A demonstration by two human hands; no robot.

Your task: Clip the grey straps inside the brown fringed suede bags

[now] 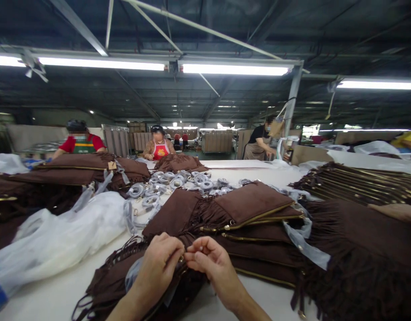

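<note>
A dark brown fringed bag [108,277] lies on the table under my hands. My left hand [156,263] is closed in a pinch on a small gold metal fitting [181,258] at the bag's edge. Fingertip to fingertip with it, my right hand [213,265] is pinched too; what sits between its fingers is too small to make out. Clear plastic wrap [134,273] shows on the bag beside my left wrist. Just beyond my hands is a stack of brown bags [255,203] with gold zippers.
Coiled, plastic-wrapped straps [176,182] are scattered mid-table. White plastic sheeting [71,227] and more brown bags [74,167] lie left. At right, another person's hand [397,211] rests on a fringed bag [362,236], near a row of zippered bags [359,183]. Co-workers stand beyond.
</note>
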